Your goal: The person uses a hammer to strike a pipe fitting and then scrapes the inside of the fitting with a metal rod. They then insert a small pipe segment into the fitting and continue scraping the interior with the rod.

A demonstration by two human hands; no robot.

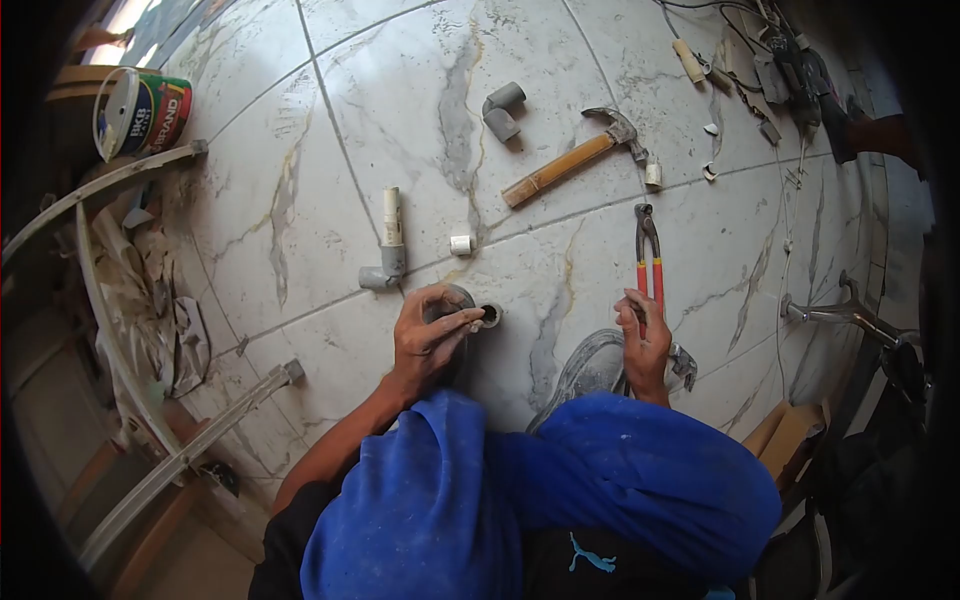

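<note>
Your left hand (430,335) was closed on a pipe fitting (490,311) just above the floor (540,270), in front of your left knee. The fingers covered most of the fitting; its round mouth, dark inside, showed beside your fingertips and faced up. The lower handles of the pincers (648,240) were hidden behind your right hand (646,345), and contact between them could not be determined. A metal tool head (683,367) showed just beside your right wrist; the rest of that tool was out of sight. Your shoe (590,368) was partly covered by the blue cloth (640,480) over your knees.

Your left forearm reached forward and inward, with the thumb and index finger curved around the fitting. Your right hand was raised, fingers bent and thumb near the fingertips; whether it gripped anything could not be told. The hammer (560,172) lay beyond both hands, and a short white pipe piece (460,245) lay near the left one.
</note>
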